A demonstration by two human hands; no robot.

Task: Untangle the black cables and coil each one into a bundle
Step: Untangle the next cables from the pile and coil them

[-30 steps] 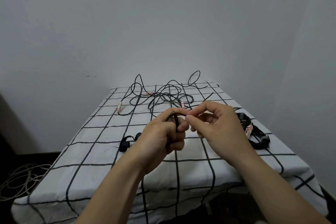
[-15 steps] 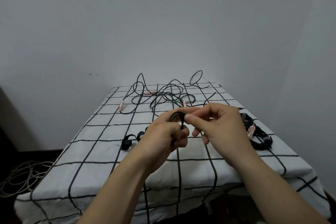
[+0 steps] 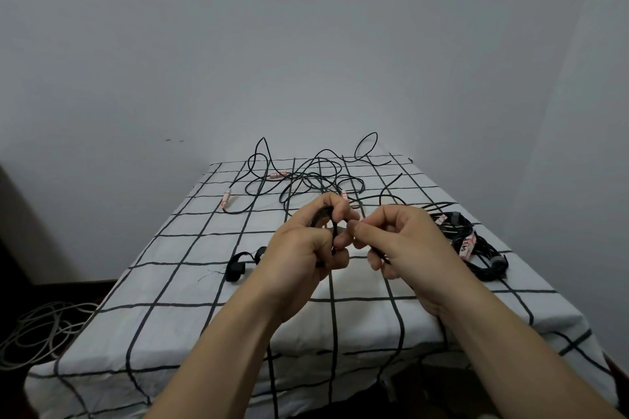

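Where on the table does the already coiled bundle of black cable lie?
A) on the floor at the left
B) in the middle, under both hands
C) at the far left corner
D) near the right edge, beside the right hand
D: the coiled bundle rests on the checked cloth near the right edge, just past the right hand, while the loose tangle lies at the far end.

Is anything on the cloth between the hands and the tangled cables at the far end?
Nothing visible: only bare checked tablecloth lies between both hands and the tangle. The strap and coiled bundle lie off to the sides.
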